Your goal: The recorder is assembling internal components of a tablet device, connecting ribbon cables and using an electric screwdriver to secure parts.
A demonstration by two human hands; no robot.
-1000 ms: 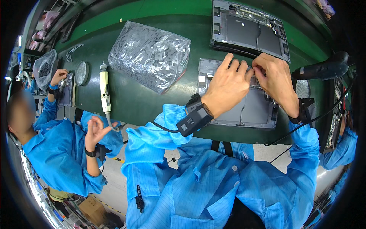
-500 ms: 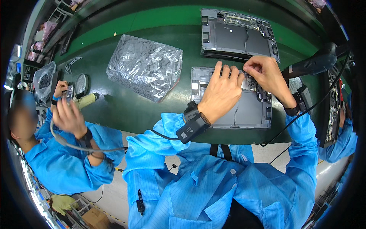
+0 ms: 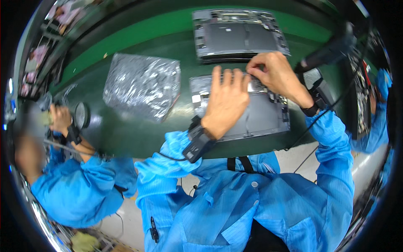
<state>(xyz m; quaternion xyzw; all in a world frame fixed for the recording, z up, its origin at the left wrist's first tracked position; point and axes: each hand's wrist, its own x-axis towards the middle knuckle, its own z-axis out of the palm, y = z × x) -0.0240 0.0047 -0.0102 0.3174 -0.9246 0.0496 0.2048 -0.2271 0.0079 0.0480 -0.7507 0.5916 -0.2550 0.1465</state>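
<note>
An opened grey laptop base [image 3: 266, 115] lies on the green table in front of me, its inside parts facing up. My left hand [image 3: 228, 98] rests palm down over its left half, fingers stretched out toward the far edge and apart. At that far edge my right hand [image 3: 279, 77] is closed in a pinch, thumb against forefinger, over the circuit board area. Whatever the pinch holds is too small or hidden to make out. Both wrists carry black strapped devices, the left one [image 3: 197, 145] with a cable.
Behind the laptop base stands a stack of similar opened laptop bases [image 3: 228, 35]. A clear plastic bag of dark pieces [image 3: 140, 86] lies to the left. A thick black handheld tool [image 3: 331, 48] and cable reach in from the right. At far left a co-worker's hand [image 3: 62, 118] is raised.
The view has swung, so the table things sit further left in the picture. My hands keep their places on the laptop base. The co-worker's hands have shifted, with their green tool now blurred.
</note>
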